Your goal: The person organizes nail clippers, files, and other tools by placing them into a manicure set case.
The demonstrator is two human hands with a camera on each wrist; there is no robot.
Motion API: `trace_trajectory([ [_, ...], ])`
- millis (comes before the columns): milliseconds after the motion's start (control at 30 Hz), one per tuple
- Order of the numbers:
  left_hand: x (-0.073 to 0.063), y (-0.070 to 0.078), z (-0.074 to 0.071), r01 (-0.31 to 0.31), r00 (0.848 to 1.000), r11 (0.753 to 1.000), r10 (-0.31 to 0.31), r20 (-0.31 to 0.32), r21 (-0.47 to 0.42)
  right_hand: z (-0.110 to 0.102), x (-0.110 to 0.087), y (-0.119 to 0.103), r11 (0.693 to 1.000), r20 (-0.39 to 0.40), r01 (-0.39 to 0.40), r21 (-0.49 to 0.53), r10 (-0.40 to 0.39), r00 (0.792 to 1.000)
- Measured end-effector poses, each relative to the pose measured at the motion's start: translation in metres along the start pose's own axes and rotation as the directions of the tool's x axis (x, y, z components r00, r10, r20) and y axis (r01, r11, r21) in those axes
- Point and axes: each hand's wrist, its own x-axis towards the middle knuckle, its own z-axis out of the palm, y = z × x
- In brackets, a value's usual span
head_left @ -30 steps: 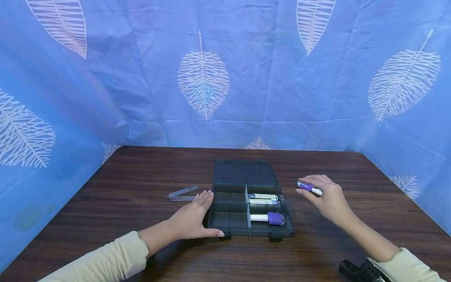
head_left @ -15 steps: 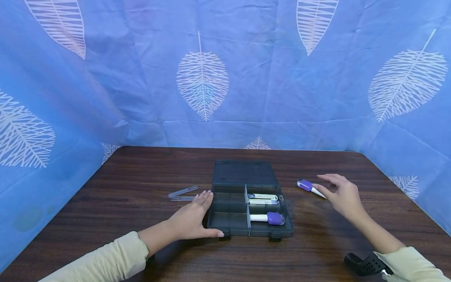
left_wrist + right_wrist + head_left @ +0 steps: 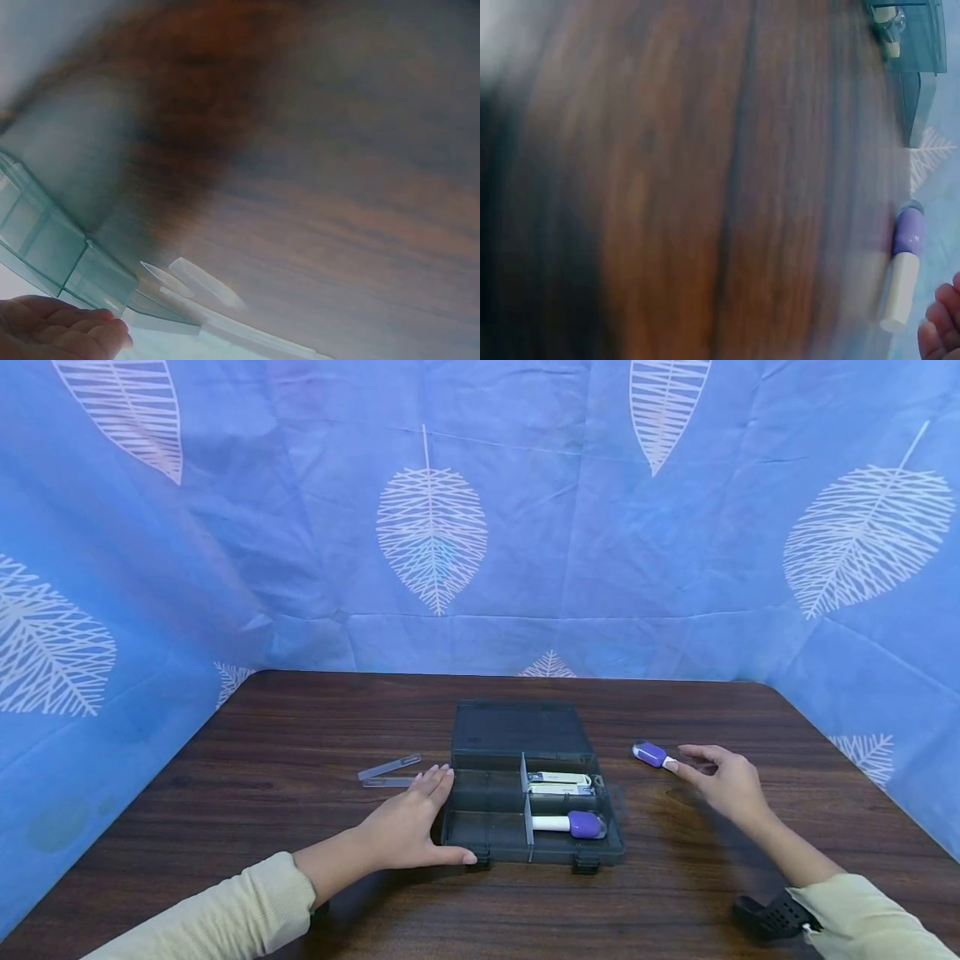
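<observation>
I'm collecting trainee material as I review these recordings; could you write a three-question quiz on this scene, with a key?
1. True or false: the purple-and-white stick nearest the right hand lies inside the box.
2. What lies in the box's near right compartment? A) two white clippers B) another purple-and-white stick C) nothing
3. Fill in: in the head view, ___ clear strips show to the left of the box.

Key: 1. False; it is outside, to the box's right. 2. B. 3. two.
</observation>
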Motion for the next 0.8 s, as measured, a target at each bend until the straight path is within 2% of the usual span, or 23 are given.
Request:
trace_trajectory([
  [133,0.000,-0.001,0.001,0.003,1.000,1.000,-0.003,0.003,0.002,0.005,-0.001,0.004,0.998,0.018,-0.068,0.004,0.068,0.998],
  [300,0.001,-0.002,0.003,0.008,1.000,1.000,-0.008,0.005,-0.001,0.009,0.000,0.010,0.996,0.025,-0.086,-0.033,0.087,0.996],
  [400,0.001,-0.001,0.002,0.009,1.000,1.000,-0.009,0.003,-0.005,0.009,0.002,0.013,0.992,0.057,-0.112,-0.057,0.115,0.992],
  [600,0.000,-0.001,0.002,0.006,1.000,1.000,-0.006,0.000,-0.003,0.006,0.007,0.018,0.975,0.159,-0.201,-0.091,0.214,0.964],
  [800,0.000,0.000,0.002,0.007,1.000,1.000,-0.007,-0.001,-0.002,0.003,0.009,0.019,0.973,0.216,-0.210,-0.091,0.225,0.950],
])
